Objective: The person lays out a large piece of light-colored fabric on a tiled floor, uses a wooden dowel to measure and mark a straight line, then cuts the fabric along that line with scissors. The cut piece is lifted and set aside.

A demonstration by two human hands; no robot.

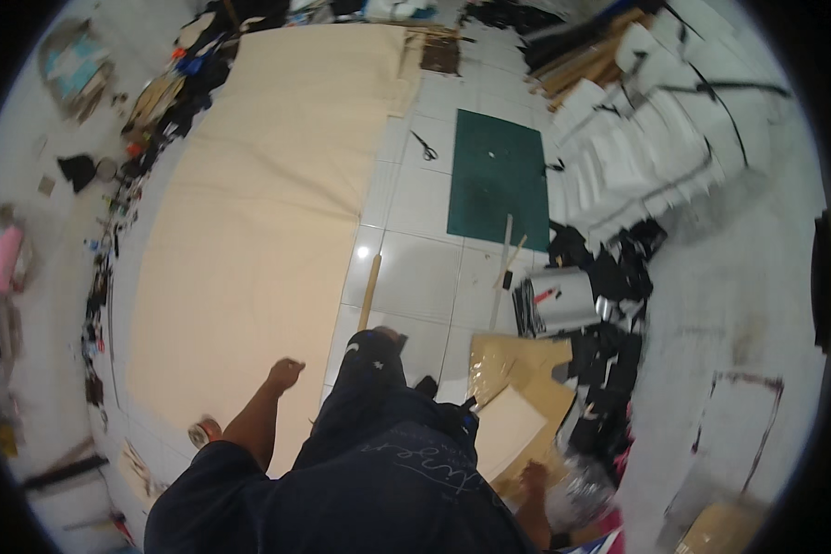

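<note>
My left hand [287, 373] hangs over a large cream sheet [249, 212] spread along the floor, its fingers curled in with nothing visible in them. My right hand [533, 477] is low at my right side, nearest a brown sheet [519, 353] with a smaller cream piece [508, 429] lying on it; its fingers are blurred, and whether it touches anything cannot be made out. Just ahead of my leg, a long tan stick or tube [369, 291] lies beside the cream sheet's right edge. Close to my left arm, a roll of tape [204, 431] rests at the sheet's border.
A green cutting mat [499, 175] lies on the white tiles, with black-handled scissors [424, 146] to its left and a metal ruler [507, 249] over its near edge. White wrapped bundles [637, 152] are stacked at the right. Dark scraps [609, 360] pile up below them; small clutter [102, 286] lines the left.
</note>
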